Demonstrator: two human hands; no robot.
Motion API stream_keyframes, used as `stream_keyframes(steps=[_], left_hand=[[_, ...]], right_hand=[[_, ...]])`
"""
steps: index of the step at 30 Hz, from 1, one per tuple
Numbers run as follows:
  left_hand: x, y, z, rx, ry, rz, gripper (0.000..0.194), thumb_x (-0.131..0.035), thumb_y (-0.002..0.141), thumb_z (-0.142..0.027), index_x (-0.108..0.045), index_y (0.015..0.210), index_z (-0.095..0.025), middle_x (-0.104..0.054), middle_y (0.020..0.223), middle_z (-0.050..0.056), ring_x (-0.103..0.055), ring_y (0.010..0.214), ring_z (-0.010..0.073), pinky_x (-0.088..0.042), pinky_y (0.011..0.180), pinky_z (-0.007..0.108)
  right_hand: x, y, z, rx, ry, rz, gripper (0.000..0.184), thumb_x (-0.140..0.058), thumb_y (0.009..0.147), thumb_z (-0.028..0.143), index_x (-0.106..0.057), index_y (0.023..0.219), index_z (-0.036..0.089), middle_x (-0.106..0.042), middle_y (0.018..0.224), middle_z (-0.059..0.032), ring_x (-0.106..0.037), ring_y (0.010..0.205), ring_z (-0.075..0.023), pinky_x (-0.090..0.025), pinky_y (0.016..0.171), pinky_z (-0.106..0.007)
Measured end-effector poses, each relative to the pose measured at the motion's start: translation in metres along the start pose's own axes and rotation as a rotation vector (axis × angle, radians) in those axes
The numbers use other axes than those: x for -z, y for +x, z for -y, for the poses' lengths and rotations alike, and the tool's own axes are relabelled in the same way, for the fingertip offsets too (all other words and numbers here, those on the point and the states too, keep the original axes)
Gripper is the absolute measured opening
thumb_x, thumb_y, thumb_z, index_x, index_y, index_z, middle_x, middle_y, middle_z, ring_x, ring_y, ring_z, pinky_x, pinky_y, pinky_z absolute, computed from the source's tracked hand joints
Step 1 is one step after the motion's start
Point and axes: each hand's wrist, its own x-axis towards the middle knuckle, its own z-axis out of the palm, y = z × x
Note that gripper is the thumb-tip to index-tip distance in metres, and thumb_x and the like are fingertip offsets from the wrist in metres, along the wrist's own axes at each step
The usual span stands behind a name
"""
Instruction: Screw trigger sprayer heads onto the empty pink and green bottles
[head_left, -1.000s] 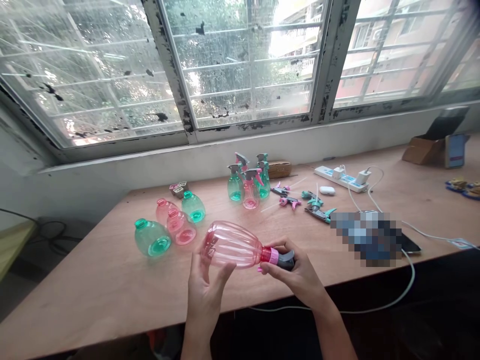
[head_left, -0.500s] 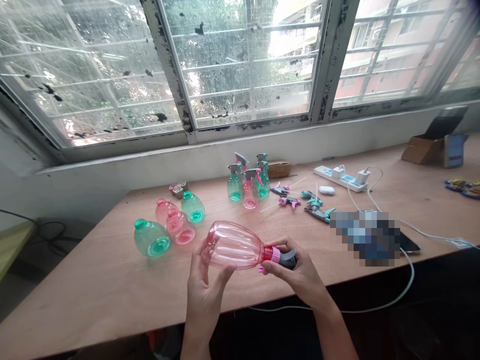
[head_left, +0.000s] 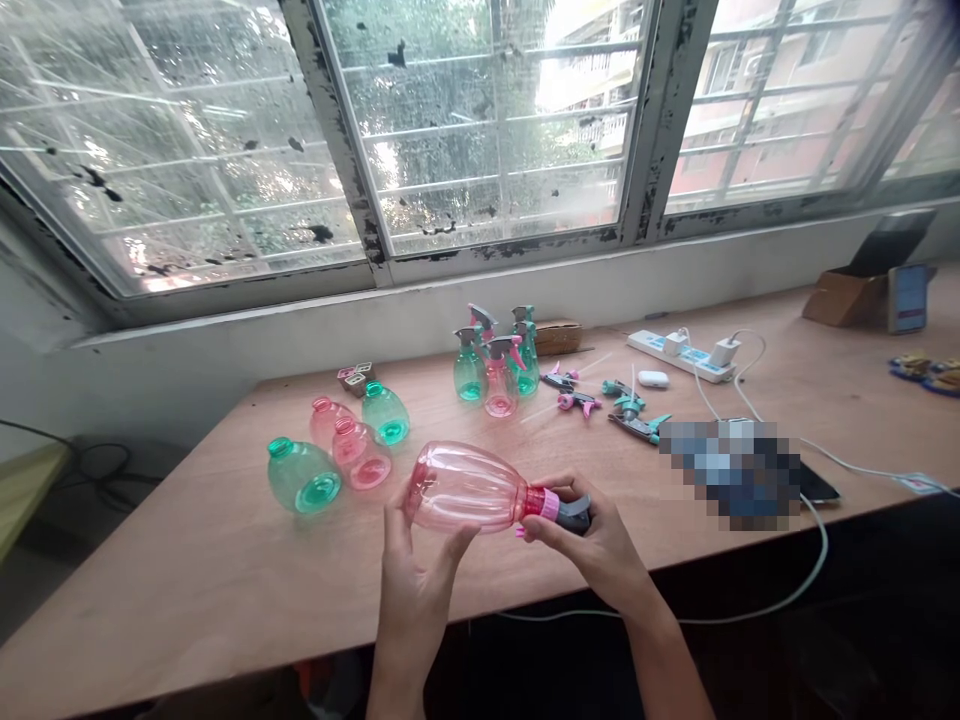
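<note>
A clear pink spray bottle (head_left: 469,487) lies sideways in the air above the front of the table, its base to the left. My left hand (head_left: 424,575) grips the base end, thumb below and fingers behind it. At the neck, my right hand (head_left: 592,545) is closed around the pink collar and the grey spray head (head_left: 574,514). The spray head sits on the bottle's mouth; part of it is hidden by my fingers. Left of my hands are headless bottles, among them a green bottle (head_left: 303,476) and a pink bottle (head_left: 361,455).
Several bottles with spray heads, such as a pink one (head_left: 501,385), stand near the wall. Loose spray heads (head_left: 636,425) lie to their right. Further right are a power strip (head_left: 679,357), a white case (head_left: 654,380), cables and a cardboard box (head_left: 844,298) on the wooden table (head_left: 187,560).
The bottle stays between both hands, at nearly the same place. My left hand has shifted slightly to the right, its thumb a little higher along the bottle.
</note>
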Motion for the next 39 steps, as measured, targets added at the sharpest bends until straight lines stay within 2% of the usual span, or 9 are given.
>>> stream_keyframes(steps=[6, 10, 14, 17, 21, 25, 31, 36, 39], left_hand=[[0.003, 0.0, -0.005, -0.059, 0.075, 0.087, 0.068, -0.076, 0.083, -0.037, -0.046, 0.143, -0.037, -0.047, 0.153, 0.002, -0.035, 0.147, 0.0268, -0.025, 0.122, 0.043], [0.006, -0.002, -0.001, -0.054, 0.042, 0.145, 0.07, -0.075, 0.084, -0.037, -0.042, 0.146, -0.035, -0.047, 0.154, 0.004, -0.035, 0.147, 0.0268, -0.023, 0.123, 0.044], [0.002, 0.0, 0.0, 0.018, -0.066, 0.061, 0.066, -0.075, 0.082, -0.042, -0.046, 0.14, -0.029, -0.051, 0.149, 0.009, -0.04, 0.144, 0.0306, -0.027, 0.121, 0.05], [-0.001, 0.002, -0.002, 0.03, -0.09, 0.003, 0.063, -0.078, 0.08, -0.041, -0.052, 0.136, -0.03, -0.055, 0.147, 0.008, -0.041, 0.143, 0.0313, -0.027, 0.12, 0.052], [0.001, 0.001, -0.006, -0.017, -0.111, 0.021, 0.062, -0.08, 0.079, -0.035, -0.054, 0.136, -0.034, -0.052, 0.151, 0.004, -0.04, 0.144, 0.0293, -0.027, 0.122, 0.047], [0.005, -0.002, -0.004, 0.022, -0.186, 0.108, 0.066, -0.077, 0.081, -0.039, -0.048, 0.14, -0.033, -0.05, 0.152, 0.008, -0.045, 0.141, 0.0309, -0.033, 0.118, 0.049], [0.002, 0.0, -0.002, 0.051, -0.103, 0.039, 0.066, -0.077, 0.081, -0.043, -0.049, 0.14, -0.03, -0.052, 0.149, 0.009, -0.04, 0.144, 0.0311, -0.026, 0.121, 0.05], [0.009, -0.001, 0.001, -0.063, -0.027, 0.1, 0.065, -0.076, 0.083, -0.034, -0.048, 0.142, -0.038, -0.045, 0.156, 0.001, -0.035, 0.147, 0.0276, -0.021, 0.124, 0.045], [0.013, -0.002, 0.003, -0.056, -0.034, 0.178, 0.068, -0.076, 0.083, -0.032, -0.046, 0.143, -0.04, -0.044, 0.157, 0.001, -0.036, 0.147, 0.0267, -0.023, 0.123, 0.044]], right_hand=[[0.001, 0.001, -0.001, -0.056, 0.065, -0.026, 0.034, -0.087, 0.074, 0.039, -0.067, 0.094, 0.02, -0.077, 0.08, -0.002, -0.074, 0.065, -0.0205, -0.062, 0.066, -0.033], [0.002, 0.0, 0.0, -0.023, 0.045, -0.022, 0.034, -0.086, 0.074, 0.039, -0.067, 0.095, 0.02, -0.077, 0.08, -0.0024, -0.074, 0.066, -0.0206, -0.06, 0.065, -0.032], [0.0, -0.001, 0.0, -0.01, -0.014, 0.0, 0.033, -0.087, 0.074, 0.036, -0.068, 0.096, 0.022, -0.077, 0.082, -0.0015, -0.072, 0.068, -0.0187, -0.058, 0.063, -0.029], [-0.002, 0.0, -0.001, -0.018, 0.011, 0.011, 0.034, -0.087, 0.073, 0.039, -0.068, 0.095, 0.021, -0.077, 0.084, -0.0018, -0.073, 0.068, -0.0194, -0.061, 0.065, -0.032], [-0.003, 0.001, -0.001, -0.056, 0.1, 0.001, 0.035, -0.087, 0.073, 0.039, -0.067, 0.094, 0.021, -0.076, 0.078, 0.0, -0.073, 0.064, -0.0196, -0.063, 0.066, -0.034], [0.0, 0.0, 0.0, -0.055, 0.075, 0.011, 0.034, -0.087, 0.074, 0.038, -0.067, 0.095, 0.02, -0.077, 0.081, -0.0012, -0.074, 0.065, -0.0194, -0.061, 0.064, -0.032], [0.0, -0.002, 0.003, -0.03, -0.033, 0.046, 0.031, -0.086, 0.076, 0.035, -0.068, 0.098, 0.022, -0.075, 0.084, -0.0009, -0.073, 0.07, -0.0194, -0.06, 0.064, -0.03], [0.0, 0.0, 0.002, -0.083, 0.059, 0.004, 0.034, -0.087, 0.073, 0.04, -0.067, 0.093, 0.02, -0.076, 0.075, 0.0, -0.075, 0.063, -0.0208, -0.062, 0.061, -0.031], [0.001, 0.001, 0.0, -0.102, 0.088, 0.003, 0.035, -0.087, 0.073, 0.041, -0.066, 0.093, 0.02, -0.075, 0.071, 0.0007, -0.075, 0.062, -0.0207, -0.062, 0.059, -0.03]])
